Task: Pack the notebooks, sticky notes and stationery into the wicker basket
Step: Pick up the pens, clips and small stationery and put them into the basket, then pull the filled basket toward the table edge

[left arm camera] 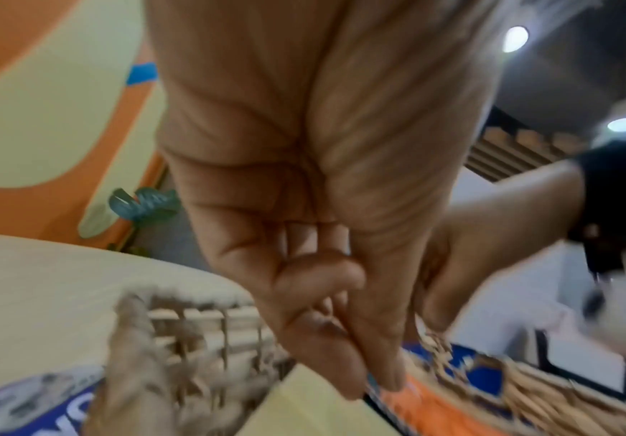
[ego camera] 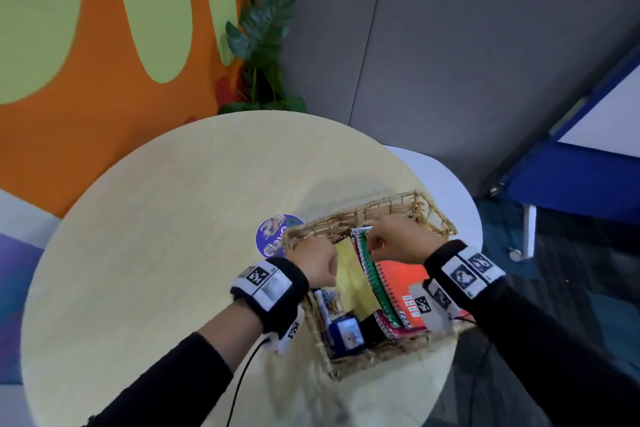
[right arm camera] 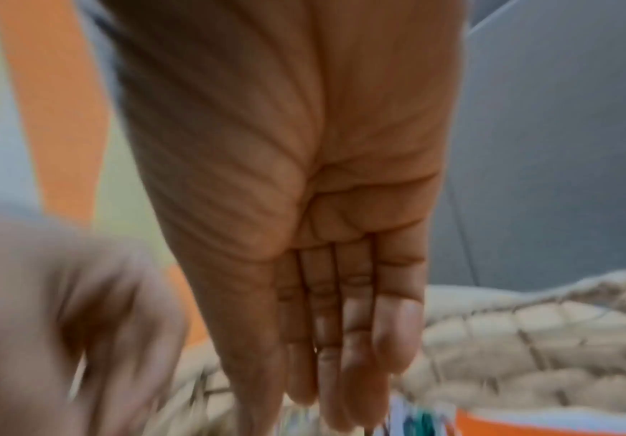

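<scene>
The wicker basket point(ego camera: 391, 201) stands on the right side of the round table point(ego camera: 173, 218). Inside it lie a yellow pad point(ego camera: 349, 270), a green spiral notebook point(ego camera: 372, 281), an orange notebook point(ego camera: 401, 284), a pink notebook point(ego camera: 391, 328) and a small blue item point(ego camera: 346, 333). My left hand point(ego camera: 318, 263) is inside the left rim. In the left wrist view its thumb and fingers point(left arm camera: 371, 377) pinch a notebook edge between the yellow pad point(left arm camera: 304, 413) and the orange notebook point(left arm camera: 434, 413). My right hand point(ego camera: 391, 239) holds the far ends of the standing notebooks, fingers point(right arm camera: 334, 383) together and pointing down.
A round purple sticker point(ego camera: 273, 236) lies on the table just left of the basket. The basket sits close to the table's right edge, with a white surface point(ego camera: 450, 184) beyond. A potted plant point(ego camera: 263, 45) stands behind the table against the wall.
</scene>
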{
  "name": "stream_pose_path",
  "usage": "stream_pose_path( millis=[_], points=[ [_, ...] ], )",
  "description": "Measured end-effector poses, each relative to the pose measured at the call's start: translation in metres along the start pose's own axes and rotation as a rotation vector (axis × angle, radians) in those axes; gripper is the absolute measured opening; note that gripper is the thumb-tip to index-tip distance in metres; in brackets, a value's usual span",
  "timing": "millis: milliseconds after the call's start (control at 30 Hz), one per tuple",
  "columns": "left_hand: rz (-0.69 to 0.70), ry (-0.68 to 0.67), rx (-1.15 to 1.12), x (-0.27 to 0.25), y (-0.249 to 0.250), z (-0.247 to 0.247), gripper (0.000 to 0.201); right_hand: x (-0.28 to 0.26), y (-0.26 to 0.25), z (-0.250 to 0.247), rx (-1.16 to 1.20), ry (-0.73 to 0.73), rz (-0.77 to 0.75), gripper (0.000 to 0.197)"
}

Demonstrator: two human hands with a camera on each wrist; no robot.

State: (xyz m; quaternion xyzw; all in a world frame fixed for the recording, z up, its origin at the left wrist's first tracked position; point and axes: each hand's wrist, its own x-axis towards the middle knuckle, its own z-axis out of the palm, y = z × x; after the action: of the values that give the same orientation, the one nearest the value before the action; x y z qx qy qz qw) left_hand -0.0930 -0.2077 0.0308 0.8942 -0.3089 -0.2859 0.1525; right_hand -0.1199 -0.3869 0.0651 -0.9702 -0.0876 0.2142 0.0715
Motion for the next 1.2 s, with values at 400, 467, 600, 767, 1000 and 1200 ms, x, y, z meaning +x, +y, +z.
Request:
stream_pose_path(
  millis=[400,467,600,767,1000,1200],
  points=[
    [-0.097,-0.334,0.285,0.022,0.031,0.029,0.012,-0.104,0.043,0.021,0.346,0.244,0.245,0.011],
    [-0.059,-0.289,0.231,0.019,0.033,0.021,0.016,-0.111,0.048,0.024,0.36,0.268,0.27,0.007],
    [-0.042,0.06,-0.047,0.003,0.022,0.002,0.039,-0.126,0.066,0.026,0.421,0.392,0.357,0.003],
    [-0.167,0.562,-0.369,-0.044,-0.003,-0.002,0.068,-0.134,0.11,0.055,0.454,0.672,0.622,0.03],
    [-0.492,0.177,-0.377,-0.055,-0.023,0.064,0.05,-0.11,0.139,0.098,0.624,0.262,0.811,0.036],
    [-0.443,0.312,-0.41,-0.052,0.004,0.1,0.018,-0.103,0.142,0.113,0.576,0.269,0.812,0.036]
  ],
)
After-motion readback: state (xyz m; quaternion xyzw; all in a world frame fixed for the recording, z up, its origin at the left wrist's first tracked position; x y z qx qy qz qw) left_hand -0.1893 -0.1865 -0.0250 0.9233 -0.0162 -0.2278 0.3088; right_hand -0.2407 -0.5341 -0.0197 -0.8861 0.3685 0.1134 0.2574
